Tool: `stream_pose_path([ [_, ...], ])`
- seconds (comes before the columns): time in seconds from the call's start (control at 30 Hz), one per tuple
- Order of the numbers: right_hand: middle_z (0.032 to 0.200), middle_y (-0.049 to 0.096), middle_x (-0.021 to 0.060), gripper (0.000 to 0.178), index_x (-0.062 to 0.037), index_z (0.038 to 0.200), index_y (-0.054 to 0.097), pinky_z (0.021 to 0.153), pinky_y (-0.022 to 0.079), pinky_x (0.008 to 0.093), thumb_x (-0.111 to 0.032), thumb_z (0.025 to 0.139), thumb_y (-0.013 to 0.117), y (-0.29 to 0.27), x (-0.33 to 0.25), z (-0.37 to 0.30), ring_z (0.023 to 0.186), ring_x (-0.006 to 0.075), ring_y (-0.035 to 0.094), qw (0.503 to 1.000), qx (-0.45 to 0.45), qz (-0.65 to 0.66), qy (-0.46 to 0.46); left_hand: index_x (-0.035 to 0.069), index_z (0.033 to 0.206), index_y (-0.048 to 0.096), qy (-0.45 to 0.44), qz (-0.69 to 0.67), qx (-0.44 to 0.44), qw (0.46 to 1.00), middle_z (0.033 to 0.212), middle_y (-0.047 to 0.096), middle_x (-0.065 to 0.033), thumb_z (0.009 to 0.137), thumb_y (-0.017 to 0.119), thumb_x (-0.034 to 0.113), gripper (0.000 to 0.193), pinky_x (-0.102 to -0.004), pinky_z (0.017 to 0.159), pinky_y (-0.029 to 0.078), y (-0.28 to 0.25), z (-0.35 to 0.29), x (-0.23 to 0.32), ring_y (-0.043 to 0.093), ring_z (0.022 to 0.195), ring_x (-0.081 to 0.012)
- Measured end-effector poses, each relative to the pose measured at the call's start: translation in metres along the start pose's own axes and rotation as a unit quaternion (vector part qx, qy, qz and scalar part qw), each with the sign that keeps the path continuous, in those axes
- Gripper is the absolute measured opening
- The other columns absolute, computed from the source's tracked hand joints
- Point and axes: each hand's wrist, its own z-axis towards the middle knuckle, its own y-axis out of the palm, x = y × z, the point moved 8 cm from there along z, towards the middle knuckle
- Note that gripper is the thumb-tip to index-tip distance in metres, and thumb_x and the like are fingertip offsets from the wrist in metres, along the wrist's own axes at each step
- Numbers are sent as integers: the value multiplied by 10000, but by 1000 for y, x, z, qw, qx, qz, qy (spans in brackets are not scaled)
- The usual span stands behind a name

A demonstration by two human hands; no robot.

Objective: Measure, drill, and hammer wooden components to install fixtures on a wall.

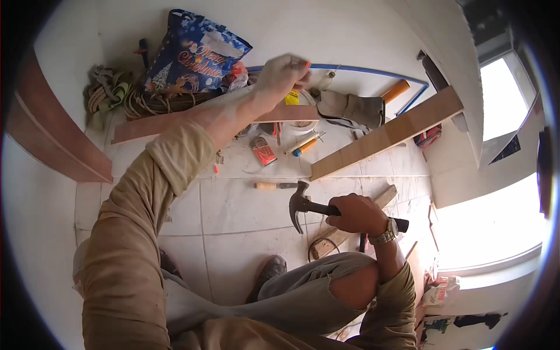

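In my right hand (357, 213) is a claw hammer (298, 205). My fingers wrap its dark handle, and its head points left above the tiled floor. My left hand (284, 74) is raised at the far side, slightly blurred, with its fingers curled together. A small orange-red spot shows at those fingertips; I cannot make out what it is. Between my hands, a wood-handled chisel (276, 185) lies on the tiles. Beyond it are a red box (263, 151) and a tool with an orange and blue handle (307, 146).
A reddish board (140, 129) stretches across the far floor. A pale plank (385, 135) slants at right. A wooden block (332, 239) lies beneath my right hand. Against the wall are a blue bag (195, 55), coiled rope (140, 106) and a blue bar (373, 70).
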Motion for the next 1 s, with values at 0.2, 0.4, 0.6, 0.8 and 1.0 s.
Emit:
stream_pose_path([
  [0.2,933,718,152,312,-108,1016,710,842,534,482,-378,878,641,10,1,10,935,358,691,998,-63,8,-5,-10,1145,681,199,-101,-29,974,981,705,-82,966,690,196,272,-317,867,564,16,57,166,684,894,-181],
  [0.4,961,717,158,329,-95,1024,707,850,527,478,-383,874,649,22,0,24,945,363,687,996,-85,-10,-27,-56,1120,700,211,-49,-83,973,1008,710,-112,949,694,134,256,-304,866,578,38,21,196,693,907,-184],
  [0.6,921,719,165,320,-85,995,713,840,532,476,-364,853,650,14,-12,31,914,363,691,997,-53,10,-49,-49,1220,654,141,10,-100,985,1014,705,-111,974,655,163,324,-308,864,572,35,-17,209,675,898,-179],
  [0.8,849,706,168,345,-75,1052,723,785,529,457,-363,865,686,14,-14,29,832,362,687,997,-57,2,-54,-83,1211,640,167,26,-98,981,1025,695,-132,996,638,140,310,-280,838,581,36,-43,225,678,912,-188],
  [1.0,835,703,167,346,-73,1050,727,770,524,460,-361,860,693,20,-10,27,814,360,686,995,-46,-3,-84,-97,1198,611,121,-122,-84,982,1071,668,-158,1000,633,125,299,-293,909,597,44,-38,215,680,958,-217],
])
